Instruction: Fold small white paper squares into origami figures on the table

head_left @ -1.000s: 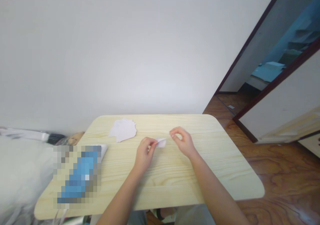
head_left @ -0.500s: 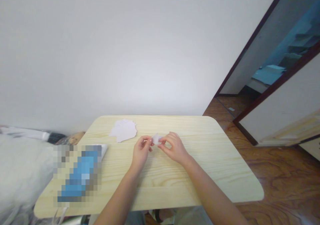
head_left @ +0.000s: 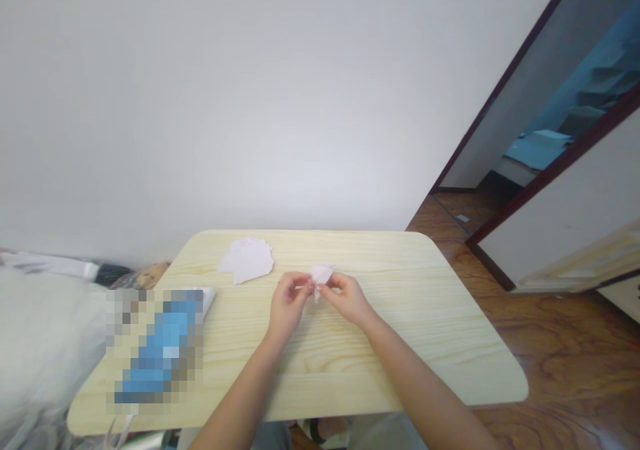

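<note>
A small piece of pale paper [head_left: 321, 274] is held between my two hands above the middle of the table [head_left: 400, 363]. Its upper part spreads out over my fingertips, and a narrow tip points down between them. My left hand [head_left: 290, 301] pinches its left side with thumb and fingers. From the right, my right hand [head_left: 349, 298] pinches the same piece, the fingertips of both hands almost meeting. Beyond my left hand, at the table's back left, lies a flat pile of pale paper [head_left: 247, 261] with jagged edges.
A blurred-out blue object [head_left: 167, 347] lies at the table's left, with a white cable [head_left: 127, 427] hanging below it. White fluffy bedding [head_left: 45, 343] borders the table on the left. A white wall [head_left: 300, 103] stands behind; a doorway and wooden floor [head_left: 550, 350] are at the right.
My hands have come closer together. The paper piece has been turned, so its wider part now rises above my fingers. The paper pile and blue object have stayed put.
</note>
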A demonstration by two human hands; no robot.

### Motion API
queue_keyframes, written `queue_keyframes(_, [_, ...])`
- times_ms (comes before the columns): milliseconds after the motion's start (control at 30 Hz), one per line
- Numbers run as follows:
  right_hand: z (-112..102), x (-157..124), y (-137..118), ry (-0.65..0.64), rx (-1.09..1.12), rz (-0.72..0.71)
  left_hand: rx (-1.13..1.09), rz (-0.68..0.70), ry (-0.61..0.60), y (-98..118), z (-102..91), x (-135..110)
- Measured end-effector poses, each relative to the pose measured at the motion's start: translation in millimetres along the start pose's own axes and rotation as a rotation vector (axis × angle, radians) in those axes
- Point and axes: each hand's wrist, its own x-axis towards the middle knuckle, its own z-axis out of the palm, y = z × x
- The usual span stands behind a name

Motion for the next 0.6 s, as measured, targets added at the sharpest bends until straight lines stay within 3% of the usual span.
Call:
queue_keyframes(233, [-2.5, 1.2, 2.4, 0.004, 0.036, -0.018, 0.247, 0.14, -0.065, 5.2, -1.7, -2.4])
queue_keyframes(600, [-8.7, -1.1, -5.5, -0.01, -0.156, -0.12, 0.271, 0.166, -0.087, 9.1, -0.9, -4.4])
